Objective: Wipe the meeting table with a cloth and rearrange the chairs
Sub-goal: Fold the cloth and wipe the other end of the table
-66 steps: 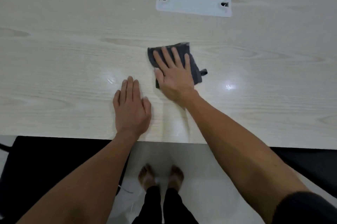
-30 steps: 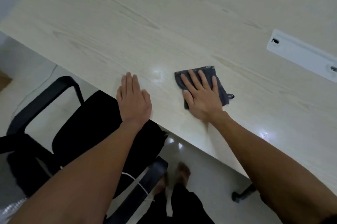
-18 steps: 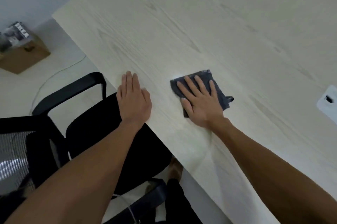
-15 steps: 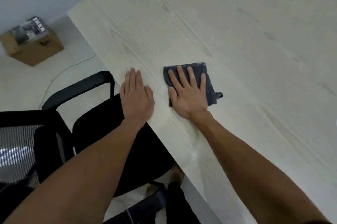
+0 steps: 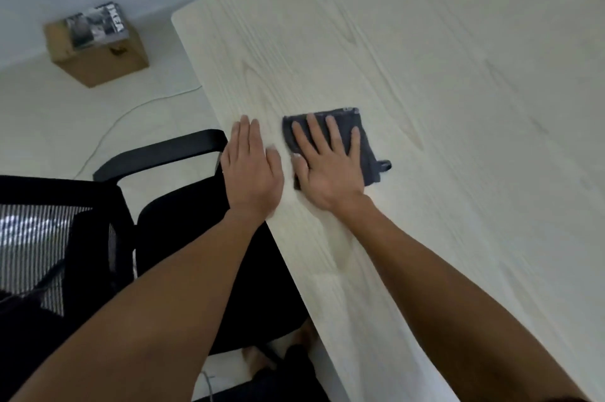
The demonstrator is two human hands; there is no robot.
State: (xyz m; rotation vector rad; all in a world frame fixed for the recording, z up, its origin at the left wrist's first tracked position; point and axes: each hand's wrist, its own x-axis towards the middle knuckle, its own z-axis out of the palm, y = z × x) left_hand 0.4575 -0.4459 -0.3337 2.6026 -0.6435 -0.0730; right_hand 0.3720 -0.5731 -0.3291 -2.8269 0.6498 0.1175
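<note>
- The counter (image 5: 458, 107) is a broad, pale wood-grain surface filling the upper right of the view; its near edge runs diagonally from the rounded far-left corner down toward the bottom right.
- A black chair (image 5: 183, 238) stands at that near edge, to the person's left, its seat tucked partly under the counter, a curved armrest raised beside the edge and a mesh backrest at the far left of the view.
- A brown cardboard box (image 5: 98, 51) sits on the light floor near the wall, well apart from the chair, with a printed booklet (image 5: 96, 25) lying on top of it.
- The left hand (image 5: 252, 172) lies flat, palm down, on the counter right at its edge, fingers straight and close together, holding nothing.
- The right hand (image 5: 327, 166) is just beside it, pressed palm down on the cloth, fingers spread and extended rather than curled around the fabric.
- The cloth (image 5: 368, 159) is dark grey, folded into a rough square, flat on the counter near the edge, with a small loop sticking out at its right side.
- A thin pale cable (image 5: 131, 110) trails across the floor between the box and the chair.
</note>
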